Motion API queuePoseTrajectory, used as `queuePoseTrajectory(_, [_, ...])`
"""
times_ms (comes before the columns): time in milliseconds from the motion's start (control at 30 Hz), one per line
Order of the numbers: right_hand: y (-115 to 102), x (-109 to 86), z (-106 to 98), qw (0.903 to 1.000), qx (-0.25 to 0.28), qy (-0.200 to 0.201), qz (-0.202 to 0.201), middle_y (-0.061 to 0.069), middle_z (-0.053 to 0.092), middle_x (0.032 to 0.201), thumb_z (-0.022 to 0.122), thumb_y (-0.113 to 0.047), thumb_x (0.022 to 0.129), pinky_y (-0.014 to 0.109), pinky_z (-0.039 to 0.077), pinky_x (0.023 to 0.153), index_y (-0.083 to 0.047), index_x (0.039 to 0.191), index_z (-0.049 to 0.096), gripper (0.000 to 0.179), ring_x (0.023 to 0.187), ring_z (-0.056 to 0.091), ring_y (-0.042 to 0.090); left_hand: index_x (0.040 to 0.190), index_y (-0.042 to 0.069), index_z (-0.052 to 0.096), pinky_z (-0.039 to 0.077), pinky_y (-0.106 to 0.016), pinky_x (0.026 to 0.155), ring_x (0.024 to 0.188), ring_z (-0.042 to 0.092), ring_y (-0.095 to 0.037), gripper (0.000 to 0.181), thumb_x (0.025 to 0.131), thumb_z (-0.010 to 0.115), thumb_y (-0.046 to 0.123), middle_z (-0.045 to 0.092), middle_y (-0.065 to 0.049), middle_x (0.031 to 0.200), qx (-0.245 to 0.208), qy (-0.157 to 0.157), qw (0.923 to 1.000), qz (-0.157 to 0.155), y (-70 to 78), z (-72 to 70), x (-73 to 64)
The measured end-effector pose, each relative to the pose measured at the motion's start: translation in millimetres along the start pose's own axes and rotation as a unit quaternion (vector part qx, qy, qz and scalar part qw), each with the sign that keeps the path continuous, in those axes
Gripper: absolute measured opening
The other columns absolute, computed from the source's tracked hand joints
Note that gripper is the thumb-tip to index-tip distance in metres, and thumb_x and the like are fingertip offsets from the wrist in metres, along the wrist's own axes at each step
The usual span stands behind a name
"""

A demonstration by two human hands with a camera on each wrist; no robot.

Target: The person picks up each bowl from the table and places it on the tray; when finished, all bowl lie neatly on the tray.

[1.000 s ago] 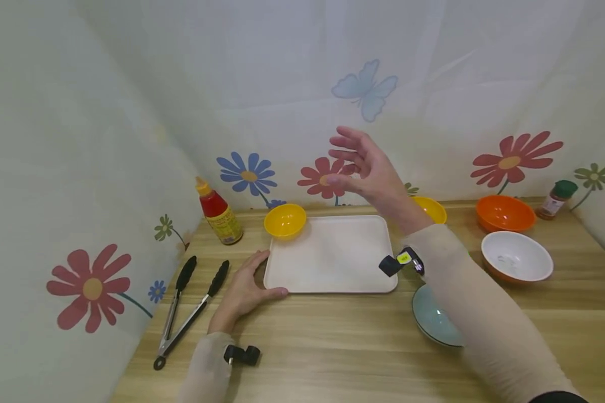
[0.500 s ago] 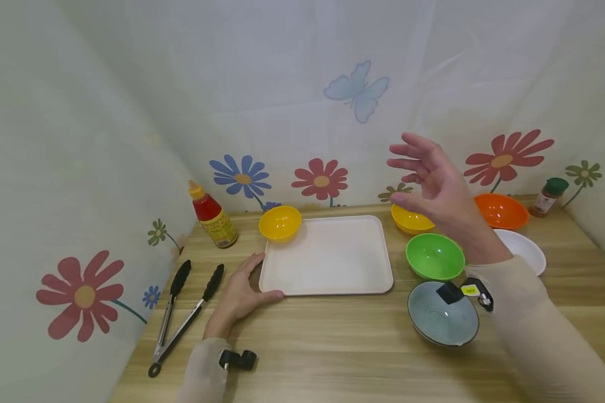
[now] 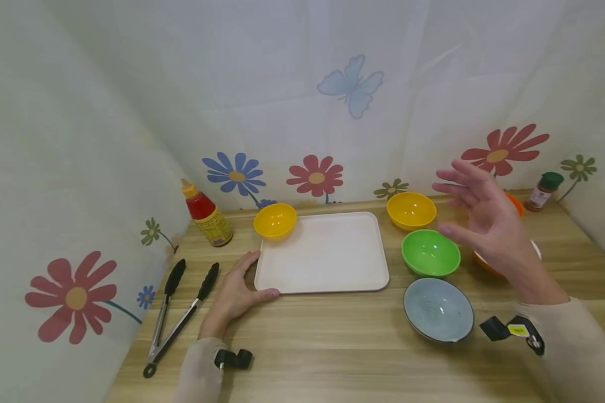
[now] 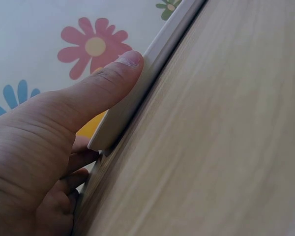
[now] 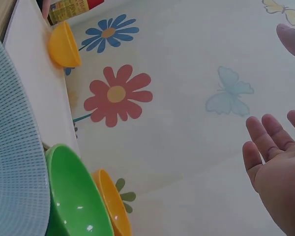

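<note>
Squarely mid-frame, a white tray [image 3: 327,257] lies with its long axis running left to right. The left hand [image 3: 236,294], the nearer, spreads wide at its lower-left corner, thumb touching it; the right hand [image 3: 499,224], holding nothing, hangs loosely curved at frame right, near a green bowl [image 3: 429,254].

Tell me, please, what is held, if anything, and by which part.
The left hand holds the tray by its near left corner; the right hand holds nothing.
</note>
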State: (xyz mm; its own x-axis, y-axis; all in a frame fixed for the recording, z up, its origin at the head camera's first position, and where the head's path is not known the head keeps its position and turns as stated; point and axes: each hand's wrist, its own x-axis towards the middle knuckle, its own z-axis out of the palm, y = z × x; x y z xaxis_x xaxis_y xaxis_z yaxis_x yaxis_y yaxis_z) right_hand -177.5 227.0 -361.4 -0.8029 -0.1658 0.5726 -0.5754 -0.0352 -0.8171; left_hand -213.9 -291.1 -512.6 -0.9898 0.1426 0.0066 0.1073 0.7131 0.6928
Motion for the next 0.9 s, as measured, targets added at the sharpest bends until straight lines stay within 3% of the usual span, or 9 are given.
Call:
queuePoseTrajectory(133, [4.0,-16.6,-8.6,0.9997,-0.018,-0.002,0.013,0.012,0.052,0.166,0.071,0.029,0.088,0.015,0.045,0.119,-0.008,0.172,0.037,0.098,0.148,0.054,0.017,0.172,0.016,0.041,0.021,-0.068,0.137,0.170,0.023,-0.043,0.122,0.075,0.101,0.060,0.030,-0.018,0.182,0.004,-0.002,1.0000,0.000,0.4,-0.7,0.6])
queuePoseTrajectory(367, [15.8,-52.5,-21.8,0.9994,0.010,-0.027,0.020,0.016,0.049,0.167,0.068,0.036,0.084,0.018,0.046,0.115,-0.001,0.172,0.031,0.103,0.150,0.052,0.020,0.172,0.020,0.042,0.019,-0.067,0.138,0.171,0.020,-0.041,0.120,0.076,0.102,0.059,0.031,-0.014,0.182,-0.002,-0.002,1.0000,-0.006,2.2,-0.1,0.1])
queuePoseTrajectory(700, [32.0,-94.6,-27.0,0.9974,-0.004,-0.038,0.060,0.016,0.048,0.168,0.067,0.035,0.085,0.014,0.045,0.117,-0.001,0.174,0.026,0.104,0.149,0.056,0.015,0.171,0.021,0.044,0.019,-0.067,0.138,0.171,0.021,-0.039,0.122,0.072,0.102,0.062,0.032,-0.012,0.182,-0.002,-0.003,0.9999,-0.014,2.9,-0.7,-2.6])
queuePoseTrajectory(900, [33.7,-110.4,-29.7,0.9956,-0.018,-0.043,0.082,0.017,0.047,0.169,0.070,0.033,0.086,0.014,0.045,0.117,-0.002,0.175,0.025,0.106,0.149,0.056,0.013,0.171,0.020,0.044,0.019,-0.066,0.138,0.171,0.021,-0.039,0.119,0.075,0.101,0.060,0.034,-0.012,0.182,0.011,-0.001,0.9999,-0.004,3.6,-1.0,-0.7])
